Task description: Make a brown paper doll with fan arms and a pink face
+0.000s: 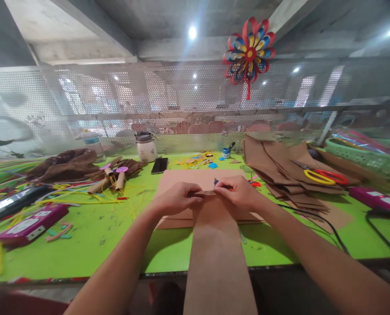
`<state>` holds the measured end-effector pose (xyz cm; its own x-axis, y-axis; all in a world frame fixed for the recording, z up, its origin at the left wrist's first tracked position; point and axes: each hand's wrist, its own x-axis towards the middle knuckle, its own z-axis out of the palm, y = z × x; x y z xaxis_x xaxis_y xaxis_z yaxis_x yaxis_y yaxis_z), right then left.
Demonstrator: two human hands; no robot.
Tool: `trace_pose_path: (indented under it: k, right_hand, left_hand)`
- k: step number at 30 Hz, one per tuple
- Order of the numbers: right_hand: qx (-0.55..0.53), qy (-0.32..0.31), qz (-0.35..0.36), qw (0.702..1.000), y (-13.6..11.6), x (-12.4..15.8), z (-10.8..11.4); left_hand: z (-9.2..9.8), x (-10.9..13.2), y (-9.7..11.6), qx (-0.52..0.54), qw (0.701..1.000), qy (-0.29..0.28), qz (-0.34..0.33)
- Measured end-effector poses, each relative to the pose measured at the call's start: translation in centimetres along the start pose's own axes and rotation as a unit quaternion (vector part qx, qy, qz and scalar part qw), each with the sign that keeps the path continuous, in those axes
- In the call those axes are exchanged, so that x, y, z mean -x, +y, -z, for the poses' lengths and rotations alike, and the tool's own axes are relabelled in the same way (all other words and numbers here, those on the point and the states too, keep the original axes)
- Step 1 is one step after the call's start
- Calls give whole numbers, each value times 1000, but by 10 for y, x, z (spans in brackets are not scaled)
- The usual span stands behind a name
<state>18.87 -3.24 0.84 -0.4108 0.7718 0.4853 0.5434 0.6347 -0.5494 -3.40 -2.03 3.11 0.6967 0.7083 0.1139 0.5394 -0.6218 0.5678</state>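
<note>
A long strip of brown paper [217, 245] runs from the table's near edge toward me, lying over a brown cardboard sheet [185, 179] on the green table [93, 232]. My left hand [177, 199] pinches the strip's far end at its left corner, fingers closed. My right hand [237, 192] pinches the same end at the right, fingers curled on the folded edge. A small blue scrap [216, 181] peeks out just above my right fingers.
A stack of brown paper sheets [280, 168] with yellow and red scissors [322, 176] lies right. Rolled brown paper pieces [114, 175], a phone [159, 165], a white jar [145, 148] and pink boxes [31, 225] sit left. A paper pinwheel [250, 52] hangs on the mesh screen.
</note>
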Motion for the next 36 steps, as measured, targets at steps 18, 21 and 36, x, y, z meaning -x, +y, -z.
trace_pose_path:
  k: [18,21,36]
  right_hand:
    - [-165,-29,-50,985,2,-1,-5]
    - [-147,-26,-43,988,1,0,-8]
    - [-23,1,31,999,-4,0,-10]
  left_hand:
    - [-2,-2,0,235,971,29,-31]
    - [1,2,1,277,961,6,-10]
    - [-16,-9,6,141,984,101,48]
